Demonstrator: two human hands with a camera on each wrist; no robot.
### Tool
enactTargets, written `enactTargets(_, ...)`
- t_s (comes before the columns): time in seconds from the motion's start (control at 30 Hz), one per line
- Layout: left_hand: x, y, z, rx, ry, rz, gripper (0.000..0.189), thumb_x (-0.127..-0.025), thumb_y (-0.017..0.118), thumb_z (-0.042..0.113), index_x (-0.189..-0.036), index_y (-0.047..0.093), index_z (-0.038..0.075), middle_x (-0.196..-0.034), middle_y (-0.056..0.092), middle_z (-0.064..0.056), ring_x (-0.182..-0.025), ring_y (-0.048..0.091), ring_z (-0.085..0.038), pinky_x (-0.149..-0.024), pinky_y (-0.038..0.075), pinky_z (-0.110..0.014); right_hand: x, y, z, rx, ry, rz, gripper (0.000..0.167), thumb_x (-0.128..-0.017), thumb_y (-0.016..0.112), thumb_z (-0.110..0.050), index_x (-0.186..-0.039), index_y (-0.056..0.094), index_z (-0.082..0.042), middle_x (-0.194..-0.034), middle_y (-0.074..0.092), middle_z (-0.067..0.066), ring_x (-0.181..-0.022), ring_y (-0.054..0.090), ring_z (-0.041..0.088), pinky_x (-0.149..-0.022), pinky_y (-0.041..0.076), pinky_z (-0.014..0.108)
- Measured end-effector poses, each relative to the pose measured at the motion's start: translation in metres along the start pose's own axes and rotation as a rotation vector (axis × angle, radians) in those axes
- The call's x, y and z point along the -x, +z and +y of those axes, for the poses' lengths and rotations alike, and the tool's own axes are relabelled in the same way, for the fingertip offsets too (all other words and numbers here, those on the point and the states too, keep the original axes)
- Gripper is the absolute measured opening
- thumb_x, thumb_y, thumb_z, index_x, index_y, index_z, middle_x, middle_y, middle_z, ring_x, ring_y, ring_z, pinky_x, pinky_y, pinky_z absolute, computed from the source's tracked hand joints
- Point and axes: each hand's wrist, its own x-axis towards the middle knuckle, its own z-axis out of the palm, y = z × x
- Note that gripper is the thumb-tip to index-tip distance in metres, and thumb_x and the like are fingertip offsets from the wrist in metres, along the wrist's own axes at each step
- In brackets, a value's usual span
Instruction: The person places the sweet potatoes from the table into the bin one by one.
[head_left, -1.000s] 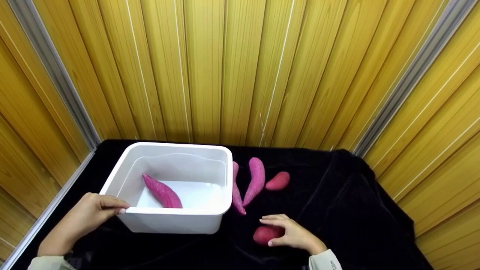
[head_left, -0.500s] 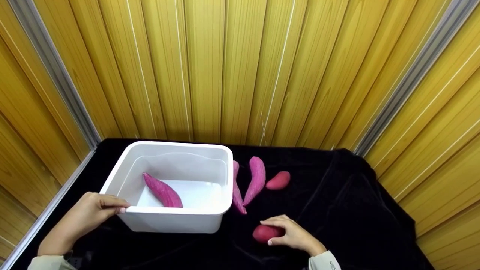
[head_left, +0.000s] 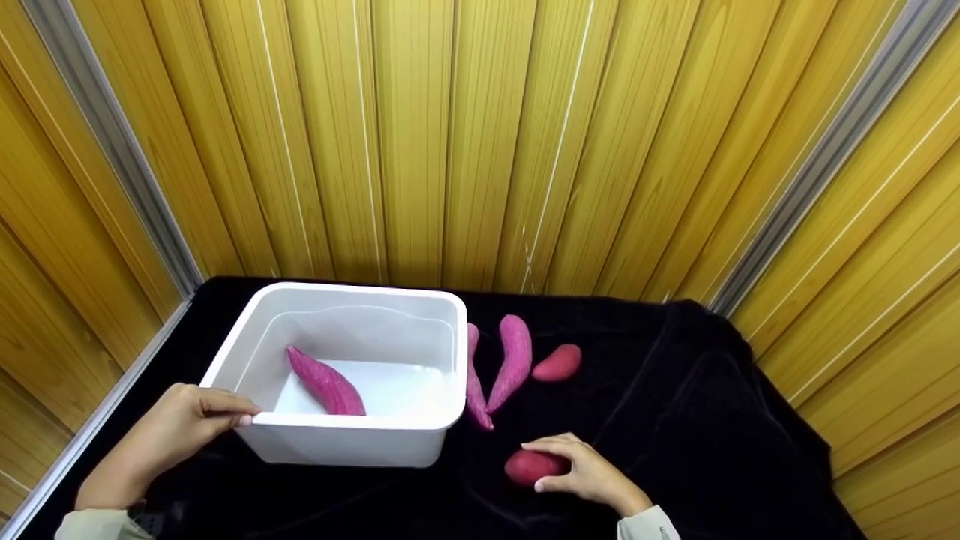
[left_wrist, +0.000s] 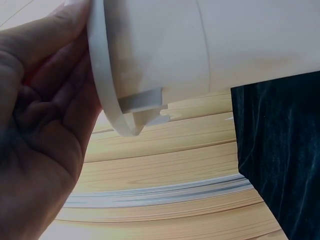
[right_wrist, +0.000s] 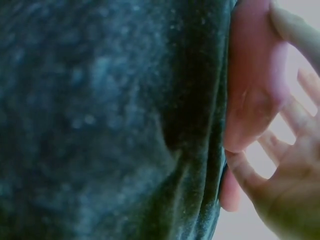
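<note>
My left hand [head_left: 196, 418] pinches the near left rim of a white plastic tub [head_left: 352, 446], thumb over the edge and fingers beneath it in the left wrist view. Inside the tub a purple sweet potato [head_left: 326, 382] lies slantwise on the floor. To the right of the tub, my right hand [head_left: 581, 471] has its thumb and fingers curled round a smooth, short red sweet potato [head_left: 529, 468] lying on the black cloth. In the right wrist view the same red sweet potato [right_wrist: 254, 80] sits between thumb and fingers, low against the cloth.
Two long purple sweet potatoes lie beyond the right hand: one [head_left: 475, 382] partly hidden by the tub wall, the other [head_left: 512, 360] beside it. A second short red one [head_left: 557, 363] lies to their right. Yellow wood-look panels [head_left: 480, 150] enclose the cloth-covered table [head_left: 697, 420].
</note>
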Motion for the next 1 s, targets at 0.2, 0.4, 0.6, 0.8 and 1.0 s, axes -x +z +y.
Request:
enactTargets(0.2,0.0,-0.001,0.001,-0.003,-0.001,0.016,0.02,-0.068,0.08,-0.002,-0.08,0.079,0.014,-0.078,0.074,0.013,-0.077,0.058,0.012,-0.069,0.043,0.001,-0.003,0.0,-0.001,0.014,0.005,0.009,0.049,-0.078,0.078,-0.037,-0.123,0.066,-0.021,-0.119,0.067,-0.003,-0.107,0.056,0.011,-0.091,0.049,0.03)
enactTargets(0.4,-0.001,0.0,0.001,-0.006,0.006,0.023,0.02,-0.067,0.081,-0.003,-0.079,0.078,0.012,-0.078,0.074,0.013,-0.077,0.058,0.014,-0.068,0.043,0.001,-0.003,0.002,-0.002,0.035,0.008,0.036,0.049,-0.078,0.079,-0.038,-0.122,0.066,-0.021,-0.117,0.068,-0.004,-0.102,0.056,0.008,-0.087,0.049,0.029)
enactTargets(0.6,-0.001,-0.001,0.001,0.0,-0.004,0.008,0.02,-0.068,0.08,-0.003,-0.08,0.079,0.013,-0.077,0.075,0.008,-0.078,0.059,0.012,-0.069,0.044,0.001,-0.001,0.007,-0.006,0.095,0.03,0.077,0.05,-0.077,0.077,-0.043,-0.122,0.066,-0.024,-0.116,0.068,-0.005,-0.1,0.058,0.009,-0.086,0.05,0.032)
enactTargets(0.8,0.0,0.0,0.001,0.004,-0.021,0.003,0.02,-0.068,0.08,-0.003,-0.08,0.079,0.013,-0.078,0.074,0.012,-0.077,0.058,0.013,-0.068,0.044,0.0,0.001,0.011,-0.009,0.142,0.056,0.107,0.049,-0.079,0.075,-0.047,-0.122,0.066,-0.025,-0.118,0.069,-0.006,-0.103,0.059,0.013,-0.093,0.048,0.043)
enactTargets(1.0,0.001,0.001,0.001,0.022,-0.022,0.001,0.022,-0.069,0.078,-0.005,-0.08,0.079,0.013,-0.079,0.073,0.015,-0.077,0.058,0.013,-0.068,0.044,0.0,0.001,0.011,-0.011,0.153,0.093,0.117,0.05,-0.08,0.073,-0.049,-0.123,0.066,-0.025,-0.119,0.069,-0.006,-0.105,0.06,0.017,-0.092,0.048,0.043)
